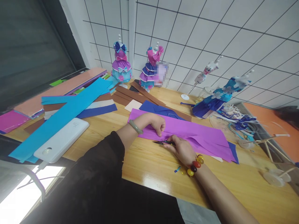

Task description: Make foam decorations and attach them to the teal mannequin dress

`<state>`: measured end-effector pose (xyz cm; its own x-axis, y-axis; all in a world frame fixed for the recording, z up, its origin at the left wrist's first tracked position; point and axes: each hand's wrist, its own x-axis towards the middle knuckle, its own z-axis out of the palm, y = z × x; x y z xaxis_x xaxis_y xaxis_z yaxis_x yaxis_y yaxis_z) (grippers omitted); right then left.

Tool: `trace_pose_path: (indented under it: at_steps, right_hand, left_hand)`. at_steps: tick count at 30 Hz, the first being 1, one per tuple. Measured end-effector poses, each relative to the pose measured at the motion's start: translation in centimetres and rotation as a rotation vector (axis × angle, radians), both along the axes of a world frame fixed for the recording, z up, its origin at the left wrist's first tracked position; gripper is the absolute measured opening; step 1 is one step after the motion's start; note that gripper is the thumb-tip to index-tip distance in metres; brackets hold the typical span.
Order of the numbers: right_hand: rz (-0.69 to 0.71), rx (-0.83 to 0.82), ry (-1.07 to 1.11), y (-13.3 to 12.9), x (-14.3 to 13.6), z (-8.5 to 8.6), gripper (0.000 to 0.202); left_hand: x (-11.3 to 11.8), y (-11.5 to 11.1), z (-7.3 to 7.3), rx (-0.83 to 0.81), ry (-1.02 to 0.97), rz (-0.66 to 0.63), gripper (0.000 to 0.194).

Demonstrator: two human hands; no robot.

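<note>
A long purple sheet (pixel 205 131) lies on the wooden table with a slit and a raised fold toward its right half. My left hand (pixel 157 123), a green bangle on its wrist, is closed at the sheet's near edge, its fingers pinched together on it. Just to the right and nearer to me, my right hand (pixel 178 147) grips small dark scissors (pixel 162 142), whose tip points left along that edge. The handles are partly covered by my fingers. Under the purple sheet, a dark blue sheet (pixel 154 107) sticks out at the back and at the right end.
Blue, brown and white strips lie left, with a bright blue strip (pixel 67 112) on top beside a white power bank (pixel 62 140). Several dressed miniature mannequins, one a blue-gowned figure (pixel 216 96), stand at the back. Ribbon spools (pixel 277 178) and tangled ribbons (pixel 238 116) lie right.
</note>
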<state>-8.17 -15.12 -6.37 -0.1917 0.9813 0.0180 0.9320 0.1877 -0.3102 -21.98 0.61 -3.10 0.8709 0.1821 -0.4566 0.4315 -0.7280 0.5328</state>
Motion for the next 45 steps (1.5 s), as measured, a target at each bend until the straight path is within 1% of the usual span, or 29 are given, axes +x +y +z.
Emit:
trace_pose_path:
  at_steps: [8,13,18,21,25,28,31,35,40,45]
  right_hand:
    - [0.02,0.054,-0.006,-0.2,0.1,-0.3,0.028]
    - [0.018,0.056,-0.012,-0.2,0.1,-0.3,0.03]
    - [0.024,0.056,0.001,-0.3,0.1,-0.4,0.031]
    - [0.028,0.064,0.014,-0.3,0.2,-0.3,0.029]
    - [0.019,0.052,0.027,-0.5,0.1,-0.2,0.03]
    - [0.008,0.037,0.008,-0.6,0.1,0.0,0.032]
    - [0.005,0.028,-0.003,-0.5,0.0,0.1,0.033]
    - [0.015,0.032,-0.01,-0.3,-0.2,0.1,0.032]
    - [0.041,0.043,-0.013,0.1,-0.6,-0.2,0.03]
    - [0.049,0.038,-0.024,0.4,-1.2,-0.1,0.03]
  left_hand:
    - [0.0,0.0,0.0,-0.02,-0.006,0.01,0.028]
    - [0.0,0.1,-0.1,-0.01,-0.004,0.018,0.028]
    - [0.1,0.0,-0.1,-0.015,-0.01,-0.003,0.028]
    - [0.0,0.0,0.2,-0.01,-0.01,-0.017,0.031]
    - [-0.6,0.4,0.8,0.017,0.067,0.012,0.036]
    - [-1.0,0.8,1.0,0.033,0.139,0.046,0.036]
    - [-1.1,1.1,0.7,0.009,0.178,0.041,0.034]
    - [-0.8,1.0,0.3,-0.005,0.179,0.015,0.036]
    - [-0.7,1.0,0.0,-0.011,0.197,0.04,0.042]
    - [-0.7,1.1,-0.3,-0.002,0.212,0.069,0.047]
